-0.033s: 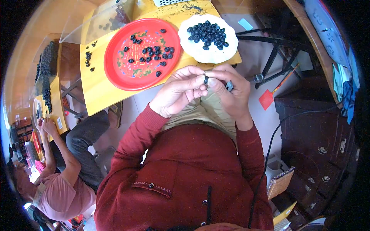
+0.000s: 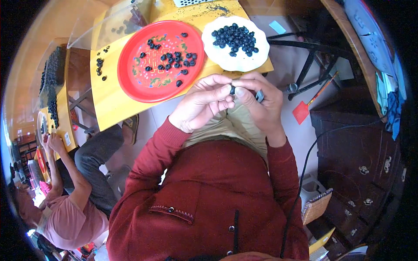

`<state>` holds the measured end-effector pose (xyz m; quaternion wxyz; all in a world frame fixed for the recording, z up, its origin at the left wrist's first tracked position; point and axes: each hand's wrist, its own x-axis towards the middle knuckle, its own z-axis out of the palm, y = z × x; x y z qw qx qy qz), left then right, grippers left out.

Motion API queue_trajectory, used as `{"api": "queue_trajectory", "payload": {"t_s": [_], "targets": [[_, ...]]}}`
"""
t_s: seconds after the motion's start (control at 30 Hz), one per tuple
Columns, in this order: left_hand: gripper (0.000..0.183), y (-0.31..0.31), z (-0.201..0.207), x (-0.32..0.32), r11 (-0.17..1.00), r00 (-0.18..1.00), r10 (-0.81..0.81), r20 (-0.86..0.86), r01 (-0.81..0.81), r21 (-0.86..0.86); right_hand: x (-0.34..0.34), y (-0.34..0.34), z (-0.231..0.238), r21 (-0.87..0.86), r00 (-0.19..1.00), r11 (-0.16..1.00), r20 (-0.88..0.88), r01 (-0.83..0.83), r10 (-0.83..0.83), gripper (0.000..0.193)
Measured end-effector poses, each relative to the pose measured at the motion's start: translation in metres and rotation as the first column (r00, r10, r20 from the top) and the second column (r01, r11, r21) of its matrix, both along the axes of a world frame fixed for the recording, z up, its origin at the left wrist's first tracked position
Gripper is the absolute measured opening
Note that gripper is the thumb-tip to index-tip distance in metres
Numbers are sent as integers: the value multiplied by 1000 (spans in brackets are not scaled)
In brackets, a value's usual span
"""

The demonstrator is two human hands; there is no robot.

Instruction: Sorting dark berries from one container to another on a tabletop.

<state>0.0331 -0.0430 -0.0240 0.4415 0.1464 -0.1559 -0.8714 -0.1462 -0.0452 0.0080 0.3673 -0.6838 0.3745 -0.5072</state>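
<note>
Over my lap, just off the table's near edge, my two hands meet around one small dark round bead. My left hand pinches it between thumb and fingers. From the other side, my right hand presses thumb and forefinger on the same bead. A small grey-blue object shows among the right fingers; its kind is unclear. Beyond my left hand lies a red round tray with a printed pattern and several scattered dark beads. A white scalloped plate beside it carries a heap of dark beads.
Loose dark beads lie on the yellow table left of the tray, near a clear plastic sheet. Another person works at a table on the left. A dark drawer cabinet and black cable are at right.
</note>
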Motion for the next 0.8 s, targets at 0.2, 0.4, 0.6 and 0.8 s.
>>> {"api": "queue_trajectory", "payload": {"t_s": [0.2,0.4,0.6,0.8], "targets": [[18,-1,-6,4,999,999,35,14,-35,20,0,-4,-4,86,1000,996,-14,-20,21,11],[18,-1,-7,0,993,995,98,-12,-97,62,-1,0,-8,247,998,968,47,32,-45,14],[17,3,-7,-7,987,991,119,57,-124,99,-3,1,-11,121,1000,993,-2,-4,5,19],[18,5,-7,-8,994,996,92,23,-93,65,-6,-2,-7,57,1000,998,24,0,-1,14]]}}
